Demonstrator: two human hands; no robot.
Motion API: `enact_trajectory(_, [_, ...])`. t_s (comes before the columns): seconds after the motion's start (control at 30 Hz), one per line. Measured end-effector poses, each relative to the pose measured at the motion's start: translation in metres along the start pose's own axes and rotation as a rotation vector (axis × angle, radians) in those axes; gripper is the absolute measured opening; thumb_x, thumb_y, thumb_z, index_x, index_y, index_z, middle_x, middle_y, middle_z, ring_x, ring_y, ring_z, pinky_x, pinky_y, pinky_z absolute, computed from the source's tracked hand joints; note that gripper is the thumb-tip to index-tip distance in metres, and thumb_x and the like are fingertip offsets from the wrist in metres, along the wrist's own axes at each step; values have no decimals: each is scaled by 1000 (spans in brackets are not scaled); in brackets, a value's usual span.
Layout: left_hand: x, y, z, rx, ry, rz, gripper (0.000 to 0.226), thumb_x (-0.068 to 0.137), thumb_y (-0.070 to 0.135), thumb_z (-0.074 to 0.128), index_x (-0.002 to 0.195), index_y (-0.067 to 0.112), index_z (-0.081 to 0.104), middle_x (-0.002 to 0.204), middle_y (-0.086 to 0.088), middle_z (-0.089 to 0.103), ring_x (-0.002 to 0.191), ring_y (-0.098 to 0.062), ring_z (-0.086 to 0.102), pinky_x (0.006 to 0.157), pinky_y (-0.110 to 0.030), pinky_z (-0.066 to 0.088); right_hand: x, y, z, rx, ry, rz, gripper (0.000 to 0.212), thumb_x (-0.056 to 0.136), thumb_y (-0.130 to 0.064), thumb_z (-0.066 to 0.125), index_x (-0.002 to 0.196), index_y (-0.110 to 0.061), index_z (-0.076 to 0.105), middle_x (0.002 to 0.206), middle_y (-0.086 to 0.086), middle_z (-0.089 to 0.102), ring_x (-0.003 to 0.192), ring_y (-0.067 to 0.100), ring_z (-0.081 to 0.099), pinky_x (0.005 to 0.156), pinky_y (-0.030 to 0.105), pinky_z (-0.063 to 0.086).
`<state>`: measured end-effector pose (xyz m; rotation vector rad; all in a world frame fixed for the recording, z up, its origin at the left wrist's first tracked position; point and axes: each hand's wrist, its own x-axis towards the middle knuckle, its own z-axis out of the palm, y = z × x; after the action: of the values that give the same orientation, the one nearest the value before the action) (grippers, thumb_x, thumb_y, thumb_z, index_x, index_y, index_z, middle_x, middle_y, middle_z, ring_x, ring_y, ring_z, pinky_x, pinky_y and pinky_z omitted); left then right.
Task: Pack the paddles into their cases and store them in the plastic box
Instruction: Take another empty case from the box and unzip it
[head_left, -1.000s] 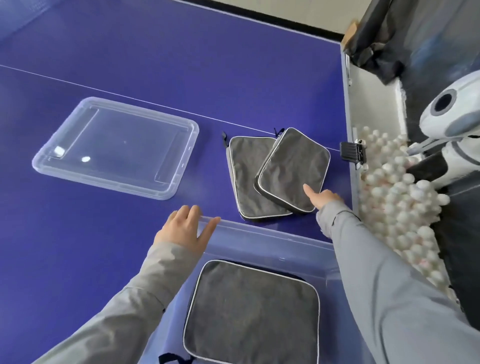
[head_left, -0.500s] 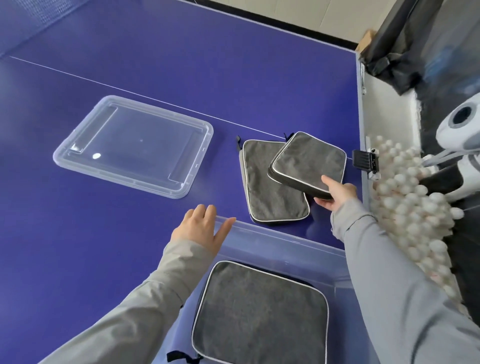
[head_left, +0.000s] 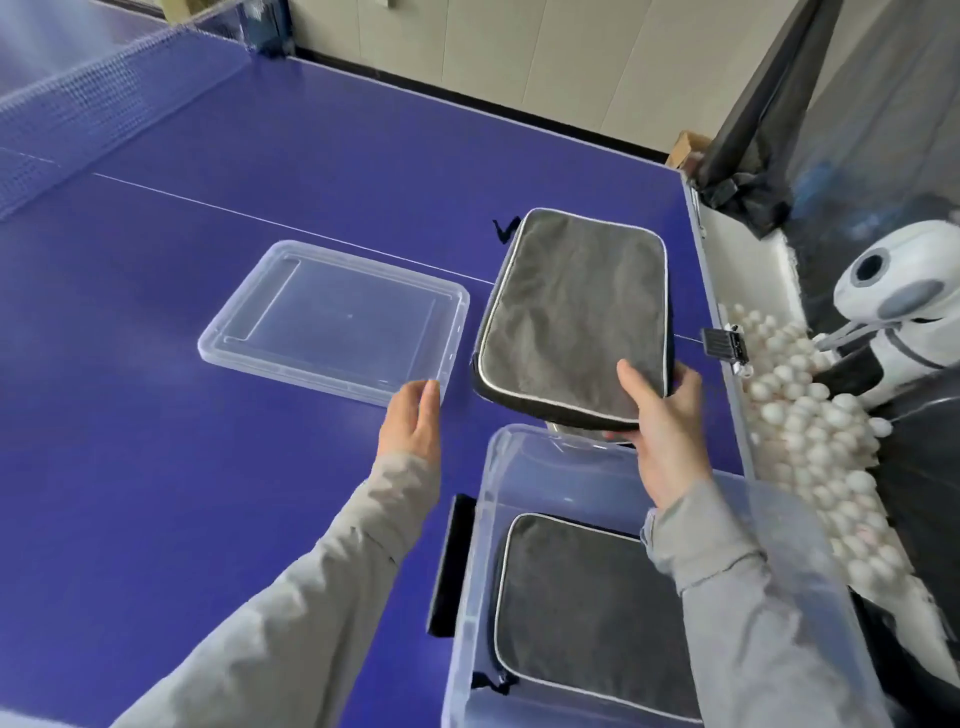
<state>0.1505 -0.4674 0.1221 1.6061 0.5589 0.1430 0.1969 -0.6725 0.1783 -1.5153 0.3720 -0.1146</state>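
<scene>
The right hand (head_left: 667, 431) now has its grip closed on a grey paddle case (head_left: 576, 317), thumb on top and fingers curled under its near edge, and holds it lifted above the blue desk (head_left: 208, 467), tilted with the far end higher; half a second ago that case was only just coming up off the second case beside it. That second case is now almost wholly hidden beneath the lifted one, with only a sliver showing under its near edge, so I cannot tell exactly how it lies. The held case hangs at about twelve o'clock from the clear plastic box (head_left: 485, 519), just beyond the box's far rim. The left hand (head_left: 413, 421) has come off that rim, where it rested a moment ago, and now sits with its grip loose and open, fingers straight, holding nothing, at about ten o'clock from the box and near the closest corner of the clear lid (head_left: 332, 312). The lid lies flat on the desk as before, at about eleven o'clock from the box. Another grey case (head_left: 582, 613) still lies flat in the bottom of the box. At three o'clock, off the desk's edge, a heap of white balls (head_left: 810, 431) sits beside a white machine (head_left: 893, 312).
</scene>
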Motion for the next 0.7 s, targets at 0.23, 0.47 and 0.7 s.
enact_trajectory(0.23, [17, 12, -204, -276, -216, -165, 32, 91, 58, 42, 100, 30, 55, 84, 6, 64, 60, -7, 65, 54, -23, 50, -179, 37, 100, -61, -231, -173, 39, 85, -17, 68, 114, -27, 46, 105, -13, 67, 94, 1, 65, 76, 10, 48])
enact_trajectory(0.47, [-13, -17, -342, -235, -21, -25, 20, 81, 43, 68, 92, 27, 63, 74, 12, 71, 69, -6, 68, 55, -18, 51, -309, 96, 195, -200, -412, -86, 47, 80, -21, 72, 110, -39, 41, 110, -14, 62, 96, -1, 64, 73, 8, 47])
enact_trajectory(0.7, [-24, -40, -400, -28, 7, 177, 33, 72, 41, 69, 97, 25, 56, 84, 1, 67, 76, -20, 63, 70, -35, 52, -321, 101, 230, -510, -340, -271, 55, 83, -26, 68, 126, -43, 39, 112, -14, 49, 103, 2, 52, 86, 16, 44])
